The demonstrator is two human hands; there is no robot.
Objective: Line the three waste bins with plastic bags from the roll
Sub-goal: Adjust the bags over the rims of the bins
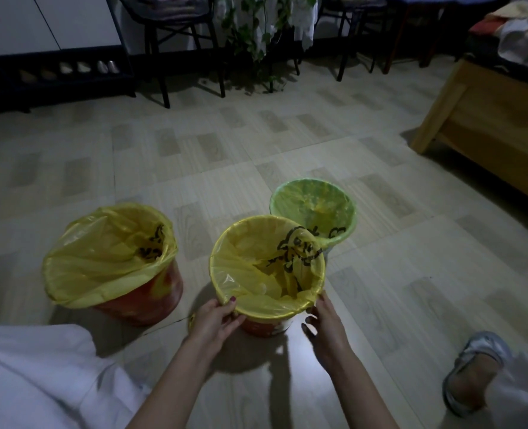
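Three bins stand on the floor, each with a yellow plastic bag folded over its rim. The red bin (139, 305) is at the left, its bag hanging loosely. In the middle is an orange-and-white bin (265, 326) with its bag (256, 274) stretched tight round the rim. Behind it to the right stands the green bin (346, 233). My left hand (216, 320) grips the middle bin's near-left rim, thumb over the bag edge. My right hand (324, 320) touches the near-right rim with fingers loosely bent. No roll is visible.
My white-clad knee (39, 376) fills the lower left and my shod foot (473, 376) lies at the lower right. A wooden bed frame (485, 131) is at right. Chairs (176, 51), a plant (262, 35) and a shoe rack (64, 72) line the far wall.
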